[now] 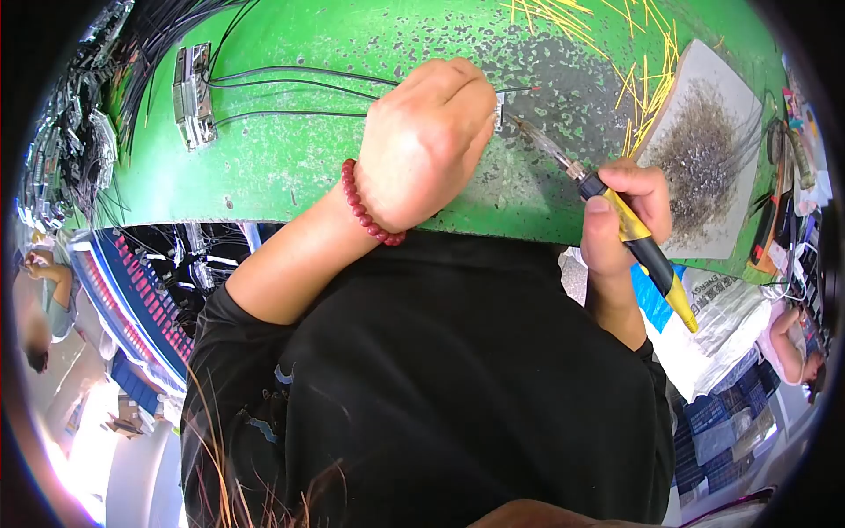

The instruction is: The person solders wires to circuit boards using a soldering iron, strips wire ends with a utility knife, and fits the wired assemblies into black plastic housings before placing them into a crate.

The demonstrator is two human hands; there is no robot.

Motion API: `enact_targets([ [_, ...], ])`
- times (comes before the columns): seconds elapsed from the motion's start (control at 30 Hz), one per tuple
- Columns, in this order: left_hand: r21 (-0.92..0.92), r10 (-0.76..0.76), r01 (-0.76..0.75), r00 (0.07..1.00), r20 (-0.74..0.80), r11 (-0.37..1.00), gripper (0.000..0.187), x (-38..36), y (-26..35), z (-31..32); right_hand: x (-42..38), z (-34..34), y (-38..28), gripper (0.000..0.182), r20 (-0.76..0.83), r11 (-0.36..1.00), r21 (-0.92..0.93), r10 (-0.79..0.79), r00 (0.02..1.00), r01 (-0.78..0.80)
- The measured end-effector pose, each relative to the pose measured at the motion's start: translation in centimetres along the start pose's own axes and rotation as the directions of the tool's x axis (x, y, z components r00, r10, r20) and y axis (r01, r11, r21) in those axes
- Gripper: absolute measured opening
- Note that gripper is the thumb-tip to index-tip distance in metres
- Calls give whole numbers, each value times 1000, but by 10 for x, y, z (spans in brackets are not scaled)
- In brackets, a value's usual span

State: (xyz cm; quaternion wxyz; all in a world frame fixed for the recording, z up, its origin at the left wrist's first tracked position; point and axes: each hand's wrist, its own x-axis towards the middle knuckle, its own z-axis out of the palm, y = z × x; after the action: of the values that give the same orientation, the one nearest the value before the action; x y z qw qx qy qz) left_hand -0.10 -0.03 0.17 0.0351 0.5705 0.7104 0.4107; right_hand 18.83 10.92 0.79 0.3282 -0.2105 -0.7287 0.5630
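Note:
My right hand [627, 216] grips a yellow-and-black soldering iron [641, 239] like a pen, its tip pointing up and left. That tip comes close to a small silver metal piece [500, 113] beside my left fingertips. My left hand [431, 141], with a red bead bracelet on the wrist, is closed over black wires [299, 79] on the green bench. Its fingertips are hidden beneath the knuckles. The wires lead left to a clear and silver rectangular part [194, 97]. One wire end with a reddish tip [533, 88] sticks out past the hand.
Yellow wires [656, 70] lie scattered at the back right, by a grey board [731, 88] covered in dark residue. Black wires and metal parts [66, 132] crowd the left edge. Hand tools [775, 211] sit at the far right. People are seated at both sides.

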Motion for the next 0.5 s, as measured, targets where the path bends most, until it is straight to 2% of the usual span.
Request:
enact_targets([
  [0.23, -22, -13, 13, 1000, 14, 1000, 13, 1, 0, -2, 3, 0, 0, 22, -1, 999, -38, -29, 1000, 29],
  [0.3, -67, -52, 56, 996, 68, 996, 12, 3, 2, -6, 3, 1, 0, 23, -9, 999, -33, -32, 999, 32],
  [0.5, -48, -57, 69, 976, 209, 996, 7, 12, 3, -14, 2, 1, 1, 22, -5, 999, -29, -38, 999, 38],
])
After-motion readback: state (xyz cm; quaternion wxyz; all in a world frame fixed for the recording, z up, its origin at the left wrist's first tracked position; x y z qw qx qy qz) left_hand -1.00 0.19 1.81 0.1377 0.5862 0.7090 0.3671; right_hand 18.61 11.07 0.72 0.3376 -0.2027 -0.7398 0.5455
